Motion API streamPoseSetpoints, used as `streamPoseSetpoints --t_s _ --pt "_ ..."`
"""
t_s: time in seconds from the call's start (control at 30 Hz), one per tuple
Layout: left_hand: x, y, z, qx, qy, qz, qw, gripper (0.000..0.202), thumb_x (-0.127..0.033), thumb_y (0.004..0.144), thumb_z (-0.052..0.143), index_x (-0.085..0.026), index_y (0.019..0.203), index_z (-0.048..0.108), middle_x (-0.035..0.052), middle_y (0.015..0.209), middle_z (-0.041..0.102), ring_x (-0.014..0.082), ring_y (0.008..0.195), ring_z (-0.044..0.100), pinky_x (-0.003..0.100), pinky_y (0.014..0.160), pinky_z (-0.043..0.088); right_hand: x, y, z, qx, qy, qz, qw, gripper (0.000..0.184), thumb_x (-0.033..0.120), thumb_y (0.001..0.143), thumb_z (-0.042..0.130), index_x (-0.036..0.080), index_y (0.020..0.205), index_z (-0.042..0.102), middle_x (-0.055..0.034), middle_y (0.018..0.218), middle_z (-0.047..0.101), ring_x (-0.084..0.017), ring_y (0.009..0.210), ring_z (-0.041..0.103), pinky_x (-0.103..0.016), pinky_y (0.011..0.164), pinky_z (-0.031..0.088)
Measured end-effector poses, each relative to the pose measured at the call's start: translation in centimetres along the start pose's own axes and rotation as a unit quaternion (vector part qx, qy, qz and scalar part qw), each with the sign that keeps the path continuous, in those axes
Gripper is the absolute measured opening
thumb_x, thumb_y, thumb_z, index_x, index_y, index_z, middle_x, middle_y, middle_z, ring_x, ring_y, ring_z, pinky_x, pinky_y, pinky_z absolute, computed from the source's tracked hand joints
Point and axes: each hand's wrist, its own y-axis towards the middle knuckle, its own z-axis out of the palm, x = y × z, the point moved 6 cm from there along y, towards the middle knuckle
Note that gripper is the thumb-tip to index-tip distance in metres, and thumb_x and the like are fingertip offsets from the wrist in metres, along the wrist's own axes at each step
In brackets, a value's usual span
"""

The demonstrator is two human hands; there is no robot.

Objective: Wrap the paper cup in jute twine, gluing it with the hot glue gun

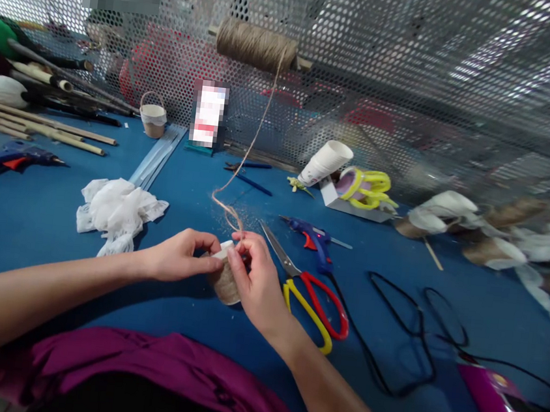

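Pinching the cup [227, 287] by its edge, the left hand [176, 254] and right hand [256, 279] have fingers clamped on it, over the counter [165, 312]. It should be light yet crushable, so gentle rim holds suit it. Brown covering wraps it below a white edge; twine [274, 86] runs up to a roll [252, 45].

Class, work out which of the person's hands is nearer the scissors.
Right: the right hand is close beside the scissors; the left hand is farther off, across the brown cup.
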Motion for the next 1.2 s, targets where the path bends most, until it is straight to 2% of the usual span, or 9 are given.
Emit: streamPoseSetpoints --t_s 0.2,0.27,0.37,0.5,0.67,0.83,0.97,1.07,1.2 --pt "0.4 0.0 -0.1 0.003 0.026 -0.001 1.000 0.016 -0.025 0.076 0.054 -0.011 0.069 0.055 0.0021 0.069 0.061 0.0112 0.066 0.054 0.023 0.066 0.044 0.3 0.7 -0.8 -0.018 0.021 0.014 1.000 0.006 0.023 0.083 0.049 0.022 0.077 0.048 -0.0083 0.100 0.050 -0.021 0.103 0.050 -0.038 0.085 0.043" --pt "0.4 -0.1 0.1 0.013 0.031 0.001 0.999 0.016 -0.025 0.076 0.054 -0.012 0.069 0.056 0.0027 0.071 0.062 0.0120 0.068 0.055 0.024 0.068 0.044 -0.4 1.2 -1.3 -0.031 0.096 0.084 0.991 0.007 0.025 0.078 0.056 0.021 0.073 0.052 -0.0055 0.090 0.053 -0.019 0.089 0.053 -0.034 0.076 0.045" --pt "0.2 -0.4 0.3 0.022 0.036 0.003 0.999 0.016 -0.026 0.076 0.053 -0.012 0.069 0.055 0.0035 0.073 0.061 0.0129 0.071 0.054 0.025 0.070 0.044 -1.7 2.3 -1.7 -0.033 0.225 0.195 0.954 0.010 0.027 0.071 0.061 0.020 0.070 0.055 0.0021 0.064 0.051 -0.011 0.057 0.048 -0.026 0.051 0.041" --pt "-0.1 -0.8 0.8 0.038 0.057 0.013 0.998 0.017 -0.027 0.076 0.052 -0.012 0.068 0.053 0.0029 0.072 0.057 0.0127 0.070 0.050 0.025 0.069 0.042 -2.9 5.0 -2.7 -0.034 0.289 0.228 0.929 0.010 0.026 0.070 0.058 0.019 0.069 0.051 0.0060 0.056 0.048 -0.005 0.040 0.038 -0.020 0.036 0.029" --pt "-0.6 -1.2 1.7 0.078 0.064 0.044 0.994 0.016 -0.025 0.075 0.053 -0.012 0.065 0.050 0.0041 0.079 0.057 0.0135 0.075 0.050 0.026 0.072 0.041 -4.9 9.9 -4.9 -0.059 0.290 0.240 0.925 0.014 0.020 0.074 0.057 0.019 0.066 0.046 0.0058 0.056 0.051 -0.004 0.042 0.044 -0.019 0.040 0.038" --pt "-0.2 -1.1 1.9 0.088 0.029 0.038 0.995 0.017 -0.026 0.074 0.055 -0.012 0.065 0.050 0.0029 0.076 0.056 0.0127 0.073 0.048 0.024 0.069 0.039 -4.8 12.7 -4.2 0.004 0.232 0.234 0.944 0.005 0.017 0.081 0.052 0.019 0.079 0.049 -0.0005 0.071 0.063 -0.010 0.065 0.064 -0.025 0.062 0.053" --pt "0.9 -0.5 1.0 0.030 -0.043 -0.016 0.998 0.020 -0.031 0.073 0.055 -0.012 0.067 0.052 -0.0002 0.067 0.051 0.0103 0.064 0.044 0.022 0.062 0.036 -4.9 11.6 -3.9 0.072 0.103 0.253 0.959 0.023 0.014 0.074 0.062 0.014 0.096 0.056 -0.0066 0.079 0.068 -0.015 0.061 0.066 -0.029 0.056 0.054" --pt "1.5 -0.2 -0.1 -0.034 -0.078 -0.028 0.996 0.023 -0.035 0.071 0.057 -0.013 0.067 0.050 -0.0013 0.064 0.050 0.0098 0.061 0.043 0.022 0.061 0.034 -6.3 9.9 -7.2 0.023 -0.043 0.274 0.960 0.018 0.020 0.080 0.053 0.013 0.096 0.058 -0.0099 0.083 0.067 -0.016 0.062 0.065 -0.028 0.053 0.051" --pt "1.7 0.1 -1.0 -0.074 -0.054 -0.018 0.996 0.022 -0.035 0.072 0.056 -0.013 0.069 0.053 0.0003 0.067 0.054 0.0112 0.065 0.046 0.024 0.065 0.036 -8.9 6.4 -12.4 -0.028 -0.222 0.325 0.919 0.012 0.017 0.076 0.056 0.015 0.066 0.061 -0.0128 0.076 0.067 -0.028 0.086 0.063 -0.031 0.064 0.048"
